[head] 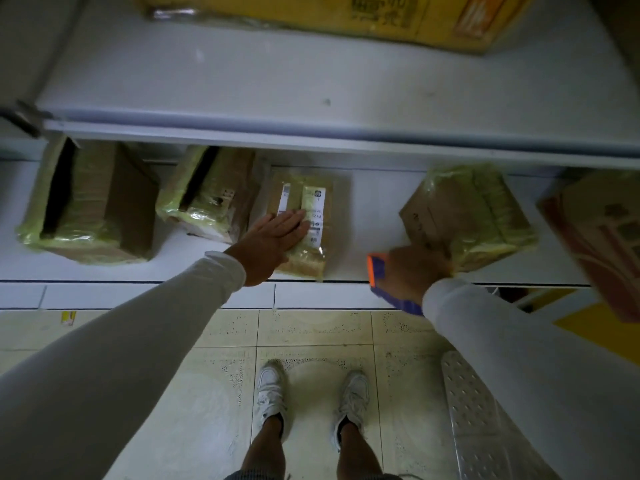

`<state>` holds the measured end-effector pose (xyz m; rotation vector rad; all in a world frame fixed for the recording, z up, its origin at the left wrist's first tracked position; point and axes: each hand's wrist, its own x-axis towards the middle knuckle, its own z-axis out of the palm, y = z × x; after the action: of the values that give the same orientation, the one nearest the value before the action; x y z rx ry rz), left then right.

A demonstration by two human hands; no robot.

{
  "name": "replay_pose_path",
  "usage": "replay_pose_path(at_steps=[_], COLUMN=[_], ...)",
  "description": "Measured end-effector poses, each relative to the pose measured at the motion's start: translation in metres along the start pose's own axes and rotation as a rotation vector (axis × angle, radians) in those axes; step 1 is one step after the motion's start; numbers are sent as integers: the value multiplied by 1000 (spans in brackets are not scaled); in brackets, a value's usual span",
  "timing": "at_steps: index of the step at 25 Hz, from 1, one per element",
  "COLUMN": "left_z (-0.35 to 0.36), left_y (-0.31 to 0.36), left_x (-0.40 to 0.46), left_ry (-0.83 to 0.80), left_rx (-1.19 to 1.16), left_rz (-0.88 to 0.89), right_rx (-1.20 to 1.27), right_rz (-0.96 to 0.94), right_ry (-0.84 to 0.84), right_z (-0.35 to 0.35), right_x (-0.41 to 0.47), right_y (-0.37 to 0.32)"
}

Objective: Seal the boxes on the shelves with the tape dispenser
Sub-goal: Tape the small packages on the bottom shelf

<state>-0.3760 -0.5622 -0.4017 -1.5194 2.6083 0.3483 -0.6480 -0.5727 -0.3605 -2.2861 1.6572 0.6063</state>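
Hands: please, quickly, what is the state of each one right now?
Left hand: open, fingers straight, resting flat on the small labelled parcel.
Right hand: closed around the tape dispenser, beside the taped box.

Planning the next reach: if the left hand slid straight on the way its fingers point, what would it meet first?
The left hand already lies flat on the small labelled parcel. Further on, the shelf looks bare toward its back, though depth is unclear.
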Motion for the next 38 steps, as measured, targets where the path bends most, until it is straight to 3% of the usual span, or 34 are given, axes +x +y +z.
replay_pose_path(at_steps=[4,9,11,14,17,20,22,27,32,35,38], left_z=[-5,1,15,18,18,11,-1,-23,-23,-7,-6], left_y=[3,59,74,67,52,33,25,5,39,69,71], left_x=[-10,12,16,20,17,10,13,20,21,35,48], left_ry=[-18,152,217,297,373,289,202,155,353,185,177], left_rx=[-36,-24,6,-16,-89,-88,-66,0,-127,-185,-211], left_rz=[-30,-410,-452,-397,-109,66,62,-22,-194,-297,-285], right_rx=[171,353,402,485,528,560,568,608,626,681,735], right_rz=[97,87,106,127,135,136,144,123,135,124,103], right_ry=[-48,5,-2,10,57,99,113,130,135,123,124], right_z=[19,11,11,16,16,8,5,2,3,3,6], right_x=[-21,-19,-22,-28,-32,-35,-38,-46,-53,-54,-57], right_y=[15,8,14,22,27,32,38,52,56,56,56])
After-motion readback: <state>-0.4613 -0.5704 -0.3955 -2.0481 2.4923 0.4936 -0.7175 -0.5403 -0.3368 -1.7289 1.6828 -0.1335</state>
